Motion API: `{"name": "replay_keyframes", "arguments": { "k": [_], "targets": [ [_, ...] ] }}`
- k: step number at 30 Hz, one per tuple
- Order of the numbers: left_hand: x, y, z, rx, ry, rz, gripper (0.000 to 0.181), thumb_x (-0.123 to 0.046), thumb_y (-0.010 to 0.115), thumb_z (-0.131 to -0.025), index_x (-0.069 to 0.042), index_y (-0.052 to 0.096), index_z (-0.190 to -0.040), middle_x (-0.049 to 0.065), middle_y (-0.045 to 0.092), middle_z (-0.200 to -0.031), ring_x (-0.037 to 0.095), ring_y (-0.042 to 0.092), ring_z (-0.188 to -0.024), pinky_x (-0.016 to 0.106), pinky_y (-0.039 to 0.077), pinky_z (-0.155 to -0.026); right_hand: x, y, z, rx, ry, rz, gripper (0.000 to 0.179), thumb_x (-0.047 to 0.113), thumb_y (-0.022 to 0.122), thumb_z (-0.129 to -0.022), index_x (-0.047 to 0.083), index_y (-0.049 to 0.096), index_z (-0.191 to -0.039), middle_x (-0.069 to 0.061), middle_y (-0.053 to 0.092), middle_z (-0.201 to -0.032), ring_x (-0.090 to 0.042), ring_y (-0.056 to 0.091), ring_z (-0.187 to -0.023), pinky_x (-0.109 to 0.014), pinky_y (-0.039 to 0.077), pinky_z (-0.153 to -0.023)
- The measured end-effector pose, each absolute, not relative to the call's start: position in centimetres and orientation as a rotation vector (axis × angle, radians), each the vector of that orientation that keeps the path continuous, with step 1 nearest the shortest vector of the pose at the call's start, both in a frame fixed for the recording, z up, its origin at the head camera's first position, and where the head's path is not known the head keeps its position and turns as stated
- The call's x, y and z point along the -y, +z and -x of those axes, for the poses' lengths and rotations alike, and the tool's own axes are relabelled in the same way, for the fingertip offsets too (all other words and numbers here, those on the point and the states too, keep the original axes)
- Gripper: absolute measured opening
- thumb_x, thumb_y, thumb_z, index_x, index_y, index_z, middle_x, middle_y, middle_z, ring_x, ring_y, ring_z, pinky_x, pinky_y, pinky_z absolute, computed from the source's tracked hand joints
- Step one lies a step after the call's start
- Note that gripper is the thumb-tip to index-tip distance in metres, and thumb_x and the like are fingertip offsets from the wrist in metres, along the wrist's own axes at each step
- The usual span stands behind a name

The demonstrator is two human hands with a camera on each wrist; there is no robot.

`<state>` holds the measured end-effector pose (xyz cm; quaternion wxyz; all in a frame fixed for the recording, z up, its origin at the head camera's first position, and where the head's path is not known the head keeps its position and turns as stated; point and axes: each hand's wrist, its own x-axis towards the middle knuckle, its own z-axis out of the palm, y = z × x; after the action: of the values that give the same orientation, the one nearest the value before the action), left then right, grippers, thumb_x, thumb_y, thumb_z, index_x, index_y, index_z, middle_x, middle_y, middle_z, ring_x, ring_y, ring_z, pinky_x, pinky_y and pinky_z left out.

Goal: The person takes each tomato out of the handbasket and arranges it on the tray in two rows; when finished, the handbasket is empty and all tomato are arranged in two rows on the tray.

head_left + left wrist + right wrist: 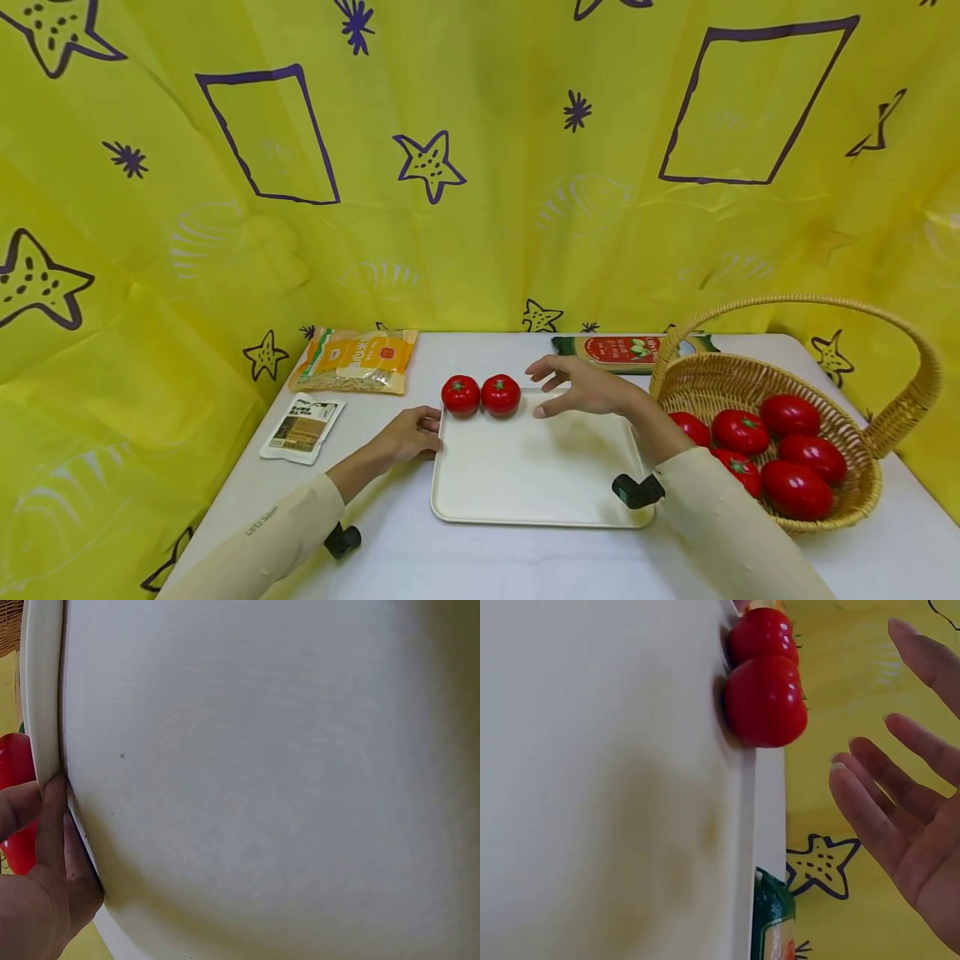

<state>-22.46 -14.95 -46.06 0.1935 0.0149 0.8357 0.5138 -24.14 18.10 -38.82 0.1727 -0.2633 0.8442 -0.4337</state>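
**Smooth tomatoes [500, 395] are sitting on a shallow tray [536, 475]**

Two tomatoes are standing side by side at the tray's far left corner, their green tops facing up. The tray is lying flat on the table [480, 558]. The left hand [405, 436] is pinching the tray's left rim, its fingers curled there. The right hand [583, 388] is hovering over the far part of the tray, just right of the tomatoes, its fingers spread and loosely bent, holding nothing.

The tomatoes are shining strongly, so their skin is probably going to feel slippery; whether it is firm or soft, the pictures are not showing. Being round, they are likely to roll if the tray tips. Their widest part is offering the best hold, thumb and fingers on opposite sides, away from the tops.

The tray is looking stiff, thin and fairly light, probably shifting easily under a push. Its raised rim is giving the surest grip, best taken on both sides when lifting.

More red fruit [797, 490] is lying in the basket [872, 492] at right.
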Motion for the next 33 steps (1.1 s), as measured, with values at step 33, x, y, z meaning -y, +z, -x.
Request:
{"name": "replay_keyframes", "arguments": {
  "k": [33],
  "targets": [
    [14.8, -45.8, 22.3, -2.349, 1.424, -0.028, 0.052, 0.008, 0.072, -0.081, 0.006, 0.056, -0.130, 0.013, 0.058, -0.103, 0.020, 0.059, -0.086, 0.031, 0.061, -0.074, -29.0, -35.2, 18.9, -2.264, -1.134, 0.809, 0.045, 0.016, 0.072, -0.091, 0.004, 0.057, -0.132, -0.016, 0.059, -0.128, -0.018, 0.064, -0.111, -0.030, 0.059, -0.086]
  ]
}}
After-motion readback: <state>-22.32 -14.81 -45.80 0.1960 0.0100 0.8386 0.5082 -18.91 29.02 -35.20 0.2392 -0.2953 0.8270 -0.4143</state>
